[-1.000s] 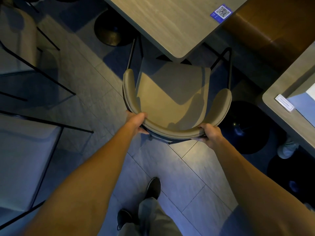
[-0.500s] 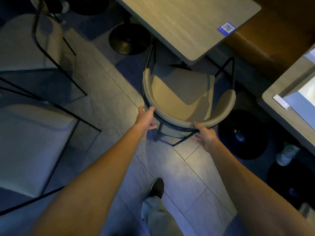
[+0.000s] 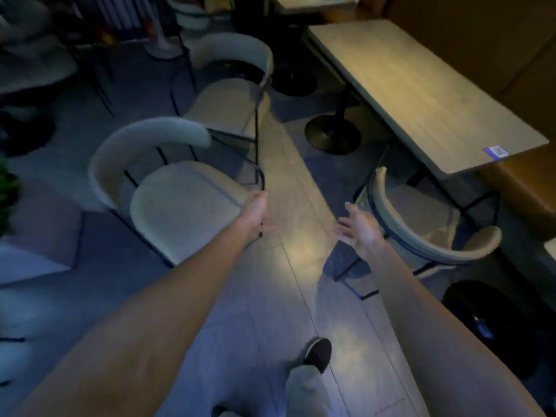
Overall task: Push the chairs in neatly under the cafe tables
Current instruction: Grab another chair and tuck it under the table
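Observation:
A beige chair (image 3: 421, 224) with a curved backrest stands at the right, its seat partly under the long wooden table (image 3: 421, 94). My right hand (image 3: 358, 227) hovers open just left of its backrest, fingers spread, touching nothing. My left hand (image 3: 255, 212) is open too, over the front corner of a second beige chair (image 3: 180, 206) that stands out in the aisle on the left. A third beige chair (image 3: 231, 100) stands farther back, behind the second one. The picture is blurred by motion.
A tiled aisle (image 3: 288, 182) runs between the chairs. Round black table bases (image 3: 332, 135) sit on the floor, another base (image 3: 493, 323) at lower right. A brown bench (image 3: 520, 182) lines the right wall. My shoe (image 3: 319, 353) is below.
Both hands have let go of the right chair's backrest and opened. The view has swung left, so the chairs in the aisle now show.

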`<state>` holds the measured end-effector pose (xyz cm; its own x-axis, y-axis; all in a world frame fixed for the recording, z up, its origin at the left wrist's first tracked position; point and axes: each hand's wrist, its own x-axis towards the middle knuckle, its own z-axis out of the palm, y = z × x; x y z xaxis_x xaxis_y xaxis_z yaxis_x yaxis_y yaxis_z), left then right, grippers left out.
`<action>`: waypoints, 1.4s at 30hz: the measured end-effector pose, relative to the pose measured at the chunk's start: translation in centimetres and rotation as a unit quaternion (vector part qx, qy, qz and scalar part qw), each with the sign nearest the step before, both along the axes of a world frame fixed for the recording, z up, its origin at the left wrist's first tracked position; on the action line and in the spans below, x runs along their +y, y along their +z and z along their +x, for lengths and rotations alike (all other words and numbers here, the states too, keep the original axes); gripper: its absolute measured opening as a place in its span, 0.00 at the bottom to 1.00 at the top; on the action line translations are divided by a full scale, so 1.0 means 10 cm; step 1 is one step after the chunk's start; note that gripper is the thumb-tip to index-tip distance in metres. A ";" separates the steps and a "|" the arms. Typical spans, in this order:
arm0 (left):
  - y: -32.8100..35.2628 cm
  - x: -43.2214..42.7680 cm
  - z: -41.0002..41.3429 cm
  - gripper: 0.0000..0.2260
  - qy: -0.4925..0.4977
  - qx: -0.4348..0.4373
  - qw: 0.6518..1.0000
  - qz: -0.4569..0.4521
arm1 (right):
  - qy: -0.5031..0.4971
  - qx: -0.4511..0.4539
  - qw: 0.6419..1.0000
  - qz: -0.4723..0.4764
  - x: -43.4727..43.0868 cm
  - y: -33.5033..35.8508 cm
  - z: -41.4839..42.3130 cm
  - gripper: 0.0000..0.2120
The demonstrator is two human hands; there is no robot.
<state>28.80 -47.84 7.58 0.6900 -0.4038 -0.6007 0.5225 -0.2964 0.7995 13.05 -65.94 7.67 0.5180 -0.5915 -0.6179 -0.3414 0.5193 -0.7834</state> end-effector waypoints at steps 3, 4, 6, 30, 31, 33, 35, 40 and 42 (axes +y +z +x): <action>0.14 0.91 0.16 0.21 0.040 0.005 0.999 0.019 | 0.040 -0.007 0.999 0.005 0.75 0.11 0.35 0.26; 0.16 1.17 0.23 0.22 0.051 0.003 0.998 0.024 | 0.050 -0.007 0.999 0.011 0.97 0.12 0.46 0.24; 0.21 1.63 0.40 0.23 0.075 -0.009 0.997 0.030 | 0.066 -0.012 0.997 0.030 1.37 0.13 0.68 0.18; 0.21 3.42 4.08 0.10 0.082 -0.080 0.990 0.088 | 0.065 0.042 0.988 0.135 3.03 -0.45 4.27 0.20; 0.19 3.45 4.26 0.08 0.076 -0.078 0.990 0.091 | 0.057 0.041 0.988 0.138 3.05 -0.45 4.42 0.19; 0.09 3.47 4.64 0.06 0.060 -0.082 0.990 0.102 | 0.042 0.037 0.989 0.138 3.10 -0.46 4.71 0.18; 0.02 3.46 5.05 0.06 0.038 -0.102 0.986 0.123 | 0.021 0.036 0.990 0.131 3.15 -0.48 4.99 0.14; -0.12 3.39 6.04 0.05 -0.070 -0.126 0.981 0.132 | -0.065 0.043 0.989 0.128 3.34 -0.60 5.56 0.13; -0.12 3.36 6.37 0.04 -0.109 -0.115 0.979 0.130 | -0.100 0.039 0.985 0.139 3.46 -0.60 5.73 0.13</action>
<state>92.47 -14.21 6.35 0.7332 -0.4107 -0.5420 0.2389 -0.5906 0.7708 70.35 -31.38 1.69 0.3534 -0.4802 -0.8028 -0.2635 0.7724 -0.5780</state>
